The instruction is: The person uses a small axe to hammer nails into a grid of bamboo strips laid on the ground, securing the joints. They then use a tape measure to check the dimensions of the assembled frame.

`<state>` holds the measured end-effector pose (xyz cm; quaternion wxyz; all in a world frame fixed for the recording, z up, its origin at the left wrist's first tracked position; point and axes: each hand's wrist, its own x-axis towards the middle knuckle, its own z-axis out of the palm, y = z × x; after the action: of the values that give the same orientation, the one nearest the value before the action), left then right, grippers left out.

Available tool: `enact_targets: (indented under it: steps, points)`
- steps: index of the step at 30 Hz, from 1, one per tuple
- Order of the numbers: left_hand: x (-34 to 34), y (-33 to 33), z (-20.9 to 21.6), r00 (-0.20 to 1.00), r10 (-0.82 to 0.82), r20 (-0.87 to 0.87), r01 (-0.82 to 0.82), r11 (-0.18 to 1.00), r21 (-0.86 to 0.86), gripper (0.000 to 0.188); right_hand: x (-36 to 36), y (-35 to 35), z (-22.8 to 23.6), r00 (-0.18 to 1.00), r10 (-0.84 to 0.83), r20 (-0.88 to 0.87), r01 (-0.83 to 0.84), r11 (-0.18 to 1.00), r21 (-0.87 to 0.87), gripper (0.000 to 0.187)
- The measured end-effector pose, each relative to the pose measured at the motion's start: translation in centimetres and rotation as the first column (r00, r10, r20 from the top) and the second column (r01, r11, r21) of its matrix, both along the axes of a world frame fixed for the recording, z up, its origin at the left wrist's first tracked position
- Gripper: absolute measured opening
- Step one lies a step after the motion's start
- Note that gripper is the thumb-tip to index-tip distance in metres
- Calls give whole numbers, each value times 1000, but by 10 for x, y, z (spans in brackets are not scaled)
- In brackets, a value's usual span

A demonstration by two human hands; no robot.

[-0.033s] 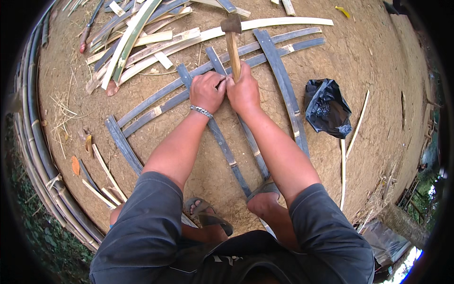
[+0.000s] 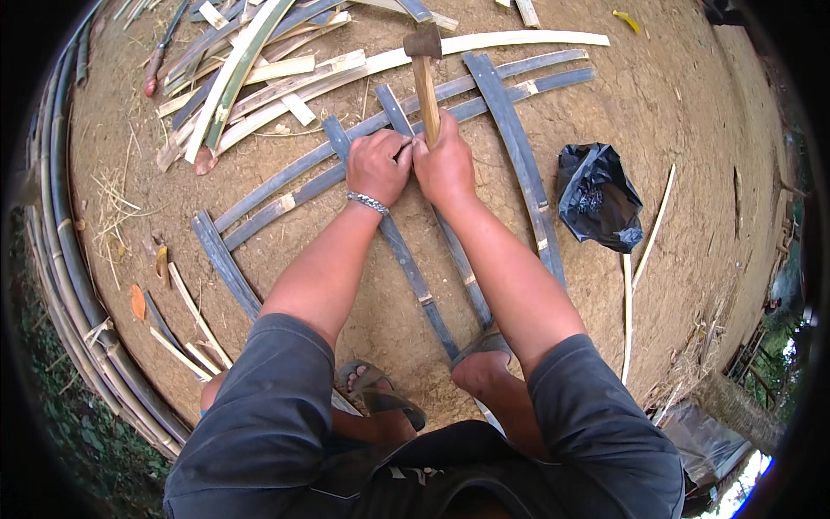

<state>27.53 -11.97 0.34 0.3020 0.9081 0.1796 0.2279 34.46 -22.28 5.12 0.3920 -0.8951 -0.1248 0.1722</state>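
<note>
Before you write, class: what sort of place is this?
Probably an outdoor work yard: bare dirt ground, a pile of bamboo strips, and a hammer in the right hand.

Bare brown ground lies in daylight, with green foliage along the lower left edge.

Soft even daylt, ctr sharp, fisheye-bent dark edges, btm-rt glare

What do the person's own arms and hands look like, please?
Dark grey short sleeves cover the upper arms; the forearms are bare. A silver-coloured chain bracelet circles the left wrist. The left hand and right hand wear no gloves.
</note>
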Motion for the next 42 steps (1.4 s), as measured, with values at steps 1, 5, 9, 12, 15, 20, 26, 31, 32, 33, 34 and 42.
enact_targets:
  steps: [1,5,9,12,15,20,26,31,32,33,34,42]
  points:
    - [2,0,-1,1000,26,-4,-26,1000,-8,8,3,-2,2,999,4,-33,-2,999,39,48]
    - [4,-2,0,996,71,-57,-72,997,-8,9,1,-24,18,994,-75,-78,80,995,65,49]
    - [4,-1,1,996,74,-39,-74,997,-5,11,-16,-62,24,993,-63,-104,65,998,24,49]
    - [4,-1,0,996,73,-48,-73,997,-4,11,-35,-85,30,984,-29,-174,32,999,10,48]
    - [5,-2,-1,996,79,-43,-79,997,4,11,-53,-101,33,969,30,-245,-33,999,-9,47]
    - [6,-2,0,995,80,-66,-79,997,19,9,-60,-116,30,939,212,-272,-231,972,-40,48]
    - [5,-1,-2,995,84,-54,-81,996,41,9,-55,-103,40,955,285,-80,-287,957,-27,55]
    - [6,-1,-1,994,69,-85,-65,996,54,10,-42,-103,24,934,337,-121,-353,923,-154,56]
    - [5,-1,0,992,70,-101,-65,997,49,11,-41,-100,26,927,338,-159,-365,913,-184,56]
    - [5,0,1,992,70,-107,-65,997,52,10,-41,-98,30,936,326,-129,-343,928,-142,56]
    - [7,1,1,991,70,-113,-64,996,55,10,-40,-97,37,945,312,-100,-322,941,-100,55]
    - [7,1,3,991,57,-122,-51,997,54,10,-42,-100,26,931,311,-192,-341,927,-156,56]
